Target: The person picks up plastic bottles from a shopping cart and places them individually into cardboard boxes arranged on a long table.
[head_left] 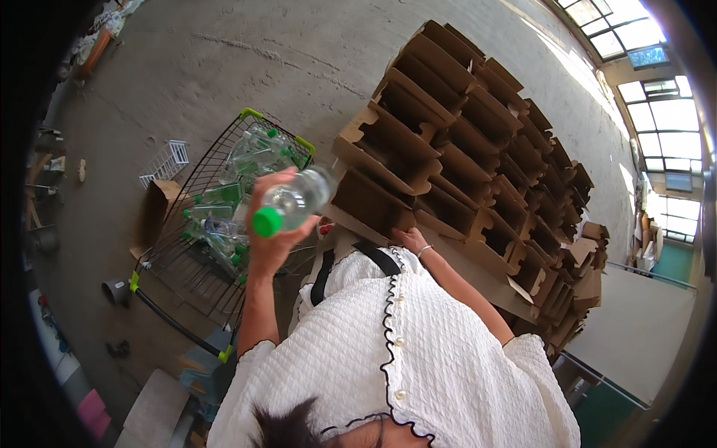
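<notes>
Clock directions are read from the middle of the view. At nine o'clock the left hand [270, 246] holds up a clear plastic bottle [300, 196] with a green cap [267, 222]; its grip is clamped around the bottle's body, fingers on the upper side and thumb on the lower. The bottle is tilted, its cap pointing to eight o'clock and its slightly blurred base to two o'clock.

At about three to four o'clock, close to the middle, the right hand [411, 239] touches the near edge of a brown cardboard rack [418, 153]; whether its grip is closed on the card cannot be told. A bracelet [425, 250] circles that wrist. The rack's open compartments, with notched edges, spread from one o'clock to four o'clock.

Just behind the left hand, between nine and ten o'clock, stands a black wire cart [251, 113] with bright green corners, holding many clear bottles [246, 160] with green caps. Beyond it at nine o'clock are an open cardboard box [154, 213] and, slightly higher, a white wire basket [166, 160] on the grey concrete floor [321, 37]. Large windows [661, 123] are at two o'clock.
</notes>
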`<state>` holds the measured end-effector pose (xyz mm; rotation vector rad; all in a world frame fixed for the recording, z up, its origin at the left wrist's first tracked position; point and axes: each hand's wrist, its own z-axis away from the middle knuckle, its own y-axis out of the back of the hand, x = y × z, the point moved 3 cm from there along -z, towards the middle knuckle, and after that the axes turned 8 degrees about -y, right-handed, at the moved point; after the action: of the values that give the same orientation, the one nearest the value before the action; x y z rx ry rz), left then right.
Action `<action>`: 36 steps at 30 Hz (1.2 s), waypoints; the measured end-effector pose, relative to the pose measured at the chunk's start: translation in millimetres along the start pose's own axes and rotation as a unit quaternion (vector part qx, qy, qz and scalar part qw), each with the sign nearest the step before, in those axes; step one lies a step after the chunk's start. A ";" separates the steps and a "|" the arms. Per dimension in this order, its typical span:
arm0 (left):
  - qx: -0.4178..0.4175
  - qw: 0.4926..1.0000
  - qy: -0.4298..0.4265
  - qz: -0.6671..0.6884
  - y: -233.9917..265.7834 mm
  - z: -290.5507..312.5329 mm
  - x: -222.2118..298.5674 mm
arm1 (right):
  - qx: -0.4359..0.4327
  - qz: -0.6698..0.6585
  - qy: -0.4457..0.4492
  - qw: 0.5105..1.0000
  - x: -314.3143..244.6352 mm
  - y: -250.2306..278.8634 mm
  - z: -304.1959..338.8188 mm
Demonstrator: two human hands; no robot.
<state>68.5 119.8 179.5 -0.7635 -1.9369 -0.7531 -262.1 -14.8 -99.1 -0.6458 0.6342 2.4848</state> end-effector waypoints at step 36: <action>-0.327 0.925 -0.064 -0.183 -156.9 74.1 -81.7 | 0.029 -0.051 0.021 0.998 13.8 -15.0 9.3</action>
<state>-54.4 60.3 44.9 -0.8574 -1.9756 -1.6678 -267.2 6.4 -103.9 -0.6924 0.6701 2.3545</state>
